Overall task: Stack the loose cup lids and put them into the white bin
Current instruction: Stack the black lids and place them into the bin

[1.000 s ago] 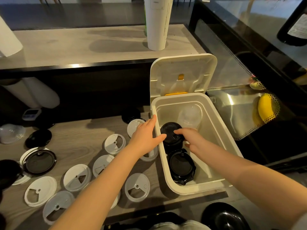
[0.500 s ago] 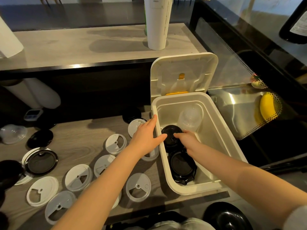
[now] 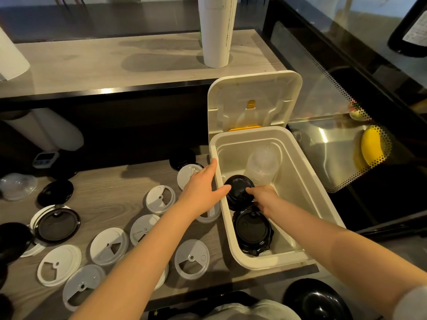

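Note:
The white bin (image 3: 298,172) stands open at the right of the wooden shelf, its hinged lid (image 3: 254,100) tipped up behind it. Inside, my right hand (image 3: 262,196) holds a stack of black cup lids (image 3: 238,189) low against the bin's left wall. My left hand (image 3: 203,189) rests flat over the bin's left rim, thumb touching the black stack. A wider black lid pile (image 3: 253,232) lies at the bin's near end, and a stack of clear dome lids (image 3: 262,166) at its far end. Several loose white lids (image 3: 108,245) lie on the shelf (image 3: 104,199).
Black lids (image 3: 56,224) and a clear lid (image 3: 16,185) lie at the shelf's left. A tall white cup stack (image 3: 216,31) stands on the upper counter. A small timer (image 3: 45,157) sits at the back left. A glass display case (image 3: 335,144) flanks the bin's right side.
My right hand has lowered the black lid stack deeper into the bin. My left hand has stayed on the bin's rim.

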The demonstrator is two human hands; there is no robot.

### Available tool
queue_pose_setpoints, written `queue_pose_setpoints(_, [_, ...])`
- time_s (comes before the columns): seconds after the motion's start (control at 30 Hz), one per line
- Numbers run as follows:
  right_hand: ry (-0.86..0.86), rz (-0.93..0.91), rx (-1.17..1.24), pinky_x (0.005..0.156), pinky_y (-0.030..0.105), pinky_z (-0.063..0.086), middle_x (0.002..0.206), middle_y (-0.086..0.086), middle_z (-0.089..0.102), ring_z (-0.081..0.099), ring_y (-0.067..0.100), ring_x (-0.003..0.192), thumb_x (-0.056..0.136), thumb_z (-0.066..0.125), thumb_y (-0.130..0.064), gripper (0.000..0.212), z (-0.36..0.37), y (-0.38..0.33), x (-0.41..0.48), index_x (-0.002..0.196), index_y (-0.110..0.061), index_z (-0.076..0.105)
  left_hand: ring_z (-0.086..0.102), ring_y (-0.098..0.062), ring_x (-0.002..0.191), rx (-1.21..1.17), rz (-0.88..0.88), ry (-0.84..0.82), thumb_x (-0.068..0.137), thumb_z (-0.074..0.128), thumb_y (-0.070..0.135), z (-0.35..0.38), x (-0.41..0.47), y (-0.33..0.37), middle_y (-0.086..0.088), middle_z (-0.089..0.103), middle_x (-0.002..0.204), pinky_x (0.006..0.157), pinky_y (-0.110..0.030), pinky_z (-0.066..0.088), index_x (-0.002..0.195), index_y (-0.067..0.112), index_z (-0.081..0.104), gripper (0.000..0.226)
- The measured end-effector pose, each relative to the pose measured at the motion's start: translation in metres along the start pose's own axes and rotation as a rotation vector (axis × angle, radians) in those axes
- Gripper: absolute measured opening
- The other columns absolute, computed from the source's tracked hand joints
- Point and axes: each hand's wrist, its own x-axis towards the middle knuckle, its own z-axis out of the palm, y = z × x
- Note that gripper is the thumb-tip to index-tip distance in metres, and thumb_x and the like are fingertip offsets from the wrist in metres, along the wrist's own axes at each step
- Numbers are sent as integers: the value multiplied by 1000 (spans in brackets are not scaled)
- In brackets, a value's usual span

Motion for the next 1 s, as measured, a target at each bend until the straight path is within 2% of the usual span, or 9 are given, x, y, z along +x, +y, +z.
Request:
queue_pose_setpoints(0.1, [33, -71, -124, 72, 32, 51, 98, 9, 62, 60, 27, 89, 85, 66, -23, 23, 3, -3, -3, 100, -7, 61, 24, -19, 141, 22, 0, -2, 91, 55, 39, -2, 0, 3, -1, 24, 155, 111, -36, 29, 151, 21, 4, 81])
queue_pose_setpoints(0.23, [72, -119, -352, 72, 31, 51, 85, 7, 65, 64, 26, 82, 82, 61, -38, 26, 1, -8, -7, 83, -12, 63, 28, -22, 139, 131, 2, -15, 91, 54, 42, -6, 0, 6, -4, 32, 151, 106, -36, 33, 151, 18, 5, 81])
queue_pose_setpoints(0.37, [112, -146, -625, 56, 26, 41, 71, 2, 58, 59, 21, 69, 84, 53, -52, 39, -2, -12, -12, 68, -17, 52, 38, -24, 130, 358, 33, 10, 89, 51, 53, -9, 4, 6, -6, 45, 139, 98, -40, 41, 151, 16, 10, 83])
queue_pose_setpoints(0.53, [167, -220, -907, 55, 24, 37, 73, 0, 58, 56, 17, 66, 87, 38, -63, 52, -10, -26, -29, 76, -16, 56, 47, -24, 120, 495, 103, 12, 89, 42, 61, -18, 8, 1, -3, 53, 128, 91, -41, 43, 144, 19, 27, 71])
queue_pose_setpoints(0.63, [211, -420, -1030, 53, 24, 36, 80, 0, 57, 56, 20, 74, 89, 40, -58, 44, -21, -35, -46, 85, -16, 55, 38, -25, 132, 511, 89, 50, 93, 42, 53, -35, 5, -8, -4, 42, 144, 103, -43, 36, 145, 16, 28, 66])
queue_pose_setpoints(0.7, [217, -536, -1017, 58, 26, 42, 85, 1, 58, 56, 21, 78, 89, 45, -50, 37, -24, -43, -60, 94, -15, 57, 33, -24, 135, 559, 66, 53, 94, 45, 47, -49, 5, -20, -4, 35, 149, 106, -43, 34, 146, 15, 27, 64])
queue_pose_setpoints(0.83, [232, -745, -1014, 78, 34, 50, 106, 2, 60, 57, 22, 94, 91, 45, -42, 37, -8, -68, -93, 114, -17, 58, 42, -25, 127, 611, -34, 9, 92, 48, 45, -75, 5, -58, -4, 45, 140, 100, -42, 41, 139, 15, 41, 56])
queue_pose_setpoints(0.9, [258, -908, -1026, 82, 36, 49, 112, 1, 60, 56, 23, 103, 91, 46, -41, 36, 8, -77, -109, 116, -18, 58, 42, -25, 125, 610, -90, -16, 92, 48, 45, -85, 4, -78, -5, 46, 138, 99, -42, 43, 138, 14, 42, 56])
queue_pose_setpoints(1.0, [237, -1129, -962, 78, 35, 47, 105, 3, 61, 54, 25, 103, 92, 49, -35, 31, 37, -83, -126, 112, -15, 61, 38, -27, 129, 567, -186, -45, 92, 48, 43, -95, 0, -104, -6, 43, 141, 103, -41, 38, 138, 13, 41, 55])
